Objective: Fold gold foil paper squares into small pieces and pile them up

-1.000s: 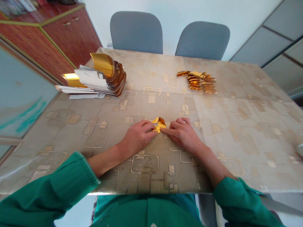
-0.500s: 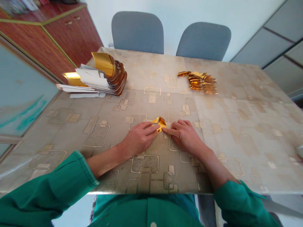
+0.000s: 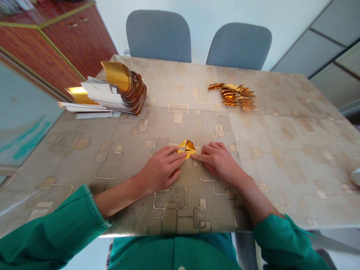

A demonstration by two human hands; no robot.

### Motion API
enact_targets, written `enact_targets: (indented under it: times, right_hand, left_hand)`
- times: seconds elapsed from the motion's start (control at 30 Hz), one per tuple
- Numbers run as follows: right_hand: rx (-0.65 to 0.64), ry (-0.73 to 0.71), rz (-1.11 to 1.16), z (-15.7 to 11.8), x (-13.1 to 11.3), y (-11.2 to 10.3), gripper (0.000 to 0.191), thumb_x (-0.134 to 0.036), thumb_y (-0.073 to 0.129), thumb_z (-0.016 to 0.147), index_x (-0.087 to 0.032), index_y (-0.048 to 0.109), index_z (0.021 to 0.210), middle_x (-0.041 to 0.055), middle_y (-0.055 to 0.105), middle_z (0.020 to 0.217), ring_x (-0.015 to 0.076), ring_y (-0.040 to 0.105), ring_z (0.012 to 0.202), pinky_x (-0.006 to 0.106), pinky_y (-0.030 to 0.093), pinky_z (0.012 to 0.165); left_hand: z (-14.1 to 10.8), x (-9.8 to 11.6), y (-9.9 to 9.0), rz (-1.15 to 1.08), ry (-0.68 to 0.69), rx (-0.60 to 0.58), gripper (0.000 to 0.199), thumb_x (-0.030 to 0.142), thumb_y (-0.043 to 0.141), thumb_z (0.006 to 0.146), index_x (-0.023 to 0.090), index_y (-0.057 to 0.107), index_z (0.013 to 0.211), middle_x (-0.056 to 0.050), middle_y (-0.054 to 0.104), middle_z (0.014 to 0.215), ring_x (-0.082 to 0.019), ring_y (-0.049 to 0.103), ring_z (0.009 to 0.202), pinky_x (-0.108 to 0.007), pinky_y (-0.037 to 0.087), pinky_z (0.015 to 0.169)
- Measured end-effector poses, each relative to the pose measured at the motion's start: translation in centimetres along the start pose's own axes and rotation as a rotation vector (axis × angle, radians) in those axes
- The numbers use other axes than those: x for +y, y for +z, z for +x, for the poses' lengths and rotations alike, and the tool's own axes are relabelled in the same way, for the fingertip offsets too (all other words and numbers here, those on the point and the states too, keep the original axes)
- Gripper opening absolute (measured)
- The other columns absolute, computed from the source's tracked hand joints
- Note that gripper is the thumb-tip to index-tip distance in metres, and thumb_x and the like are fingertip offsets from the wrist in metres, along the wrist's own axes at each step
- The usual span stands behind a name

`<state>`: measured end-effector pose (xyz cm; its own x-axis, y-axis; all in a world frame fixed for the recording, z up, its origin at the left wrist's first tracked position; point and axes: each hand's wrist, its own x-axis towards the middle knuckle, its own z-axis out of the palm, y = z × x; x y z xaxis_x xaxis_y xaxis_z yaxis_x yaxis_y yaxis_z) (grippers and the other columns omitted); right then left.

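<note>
A small folded piece of gold foil paper (image 3: 191, 149) lies on the table in front of me, its creased flaps raised and a pale patch showing on its left side. My left hand (image 3: 161, 167) rests beside it, fingers stretched out flat onto its left part and the thumb held apart below. From the other side my right hand (image 3: 216, 160) reaches in, its index finger extended to the paper's lower right edge while the other fingers curl under. The underside of the paper is hidden.
At the back left stands a fanned stack of gold and white paper sheets (image 3: 105, 95). A row of folded gold pieces (image 3: 237, 97) lies at the back right. Two grey chairs (image 3: 159, 35) face me across the patterned tablecloth (image 3: 261, 150). A wooden cabinet (image 3: 75, 45) borders the left.
The view has shifted slightly. My left thumb has spread further from the fingers, and the left hand sits a little more to the left on the paper. The right index stays at its edge.
</note>
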<state>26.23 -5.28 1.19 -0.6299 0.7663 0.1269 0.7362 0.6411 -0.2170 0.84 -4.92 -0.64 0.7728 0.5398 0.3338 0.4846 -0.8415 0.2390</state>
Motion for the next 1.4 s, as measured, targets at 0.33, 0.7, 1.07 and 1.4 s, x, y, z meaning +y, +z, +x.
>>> enact_targets:
  times: [0.33,0.7,1.07,1.4]
  right_hand:
    - [-0.015,0.013,0.035,-0.2,0.7,-0.2,0.039,-0.013,0.056,0.092,-0.034,0.069,0.122,0.0021,0.061,0.082,0.0181,0.048,0.08,0.032,0.032,0.076]
    - [0.017,0.014,0.091,-0.4,1.3,-0.5,0.036,-0.012,0.054,0.092,-0.03,0.072,0.117,0.004,0.063,0.083,0.0191,0.051,0.081,0.032,0.037,0.074]
    - [0.138,0.083,0.007,1.8,-0.5,1.8,0.025,-0.03,0.052,0.099,-0.023,0.066,0.119,0.0085,0.068,0.106,0.0243,0.051,0.099,0.039,0.041,0.088]
    - [0.119,0.046,-0.158,1.9,-0.4,1.5,0.022,-0.032,0.052,0.1,-0.023,0.067,0.113,0.0064,0.067,0.1,0.0233,0.051,0.098,0.037,0.036,0.09]
  left_hand:
    - [-0.4,-0.6,0.5,0.059,0.029,-0.047,0.034,0.025,0.052,0.097,0.017,0.061,0.129,-0.007,0.063,0.134,-0.03,0.053,0.127,-0.051,0.043,0.107]
    - [0.1,-0.3,0.7,0.133,0.04,-0.004,0.028,0.025,0.052,0.097,0.017,0.065,0.121,-0.008,0.066,0.126,-0.027,0.056,0.121,-0.048,0.043,0.105]
    - [0.2,-0.3,0.6,0.077,0.004,0.018,0.028,0.022,0.054,0.095,0.019,0.066,0.12,-0.007,0.068,0.125,-0.027,0.056,0.122,-0.055,0.031,0.114]
    - [0.3,-1.1,0.9,-0.01,0.04,-0.002,0.027,0.021,0.051,0.097,0.016,0.065,0.12,-0.009,0.067,0.126,-0.024,0.058,0.125,-0.05,0.03,0.117]
